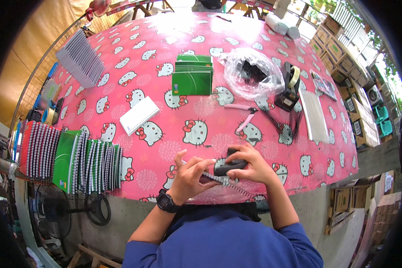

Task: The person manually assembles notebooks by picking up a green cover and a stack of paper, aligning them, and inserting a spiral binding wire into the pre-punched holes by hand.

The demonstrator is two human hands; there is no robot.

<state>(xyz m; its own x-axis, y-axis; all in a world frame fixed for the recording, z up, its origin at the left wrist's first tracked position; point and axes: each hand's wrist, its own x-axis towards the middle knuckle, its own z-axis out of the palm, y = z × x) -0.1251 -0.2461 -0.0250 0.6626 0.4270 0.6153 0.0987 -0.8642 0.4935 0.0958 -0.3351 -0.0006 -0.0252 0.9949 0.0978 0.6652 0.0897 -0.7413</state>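
Note:
Near the front edge of the table, my left hand (193,177) is closed around a small notebook (207,179), mostly hidden by the fingers. A dark wire coil (240,190) runs along its edge and sticks out loose to the right. My right hand (253,166) grips a black block-shaped tool (230,167) just beside the notebook's edge; its exact kind does not show. Farther off lie pink-handled pliers (245,117), with their jaws by several loose black coils (278,120). A white pad (139,115) rests to the left, and green-covered booklets (192,77) are piled beyond.
Coil-bound notebooks (76,161) stand in a row at the left edge. A tall stack of pads (80,58) leans behind them. A clear plastic bag (254,73) with black contents and a tape dispenser (288,87) are at the right. Cardboard boxes (339,49) fill the far right.

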